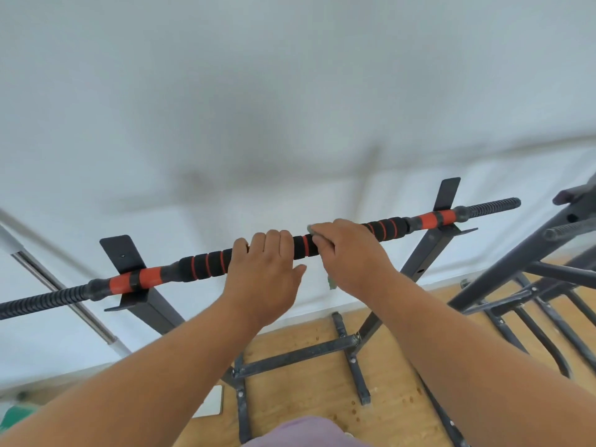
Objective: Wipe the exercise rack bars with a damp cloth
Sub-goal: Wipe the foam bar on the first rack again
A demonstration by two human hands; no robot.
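A patch of lilac clothing (300, 430) sits lowest in the frame, right under the camera, and both bare forearms reach up and forward from it. Beyond them stands the dark metal exercise rack (300, 354), its base struts on a wooden floor (396, 375) and its two uprights carrying the bar in flat cradles against a pale wall (290, 91). The padded bar (206, 264) — black foam ringed with orange, with ribbed bare ends — runs across the view, tilted up toward the right.

The left hand (264, 272) grips the foam near the middle, fingers curled over the top and thumb out toward the right. The right hand (348, 253) is just beside it, fingers curled down over a pale green cloth (331, 282) pressed to the bar; only small bits of cloth show, one at the fingertips and one hanging under the palm.

The likely risks: the bar only rests in its cradles, so a hard sideways wipe could roll or slide it — the left hand's hold is what guards against that. The cloth is bunched small, so it may pass over the top and miss the underside.
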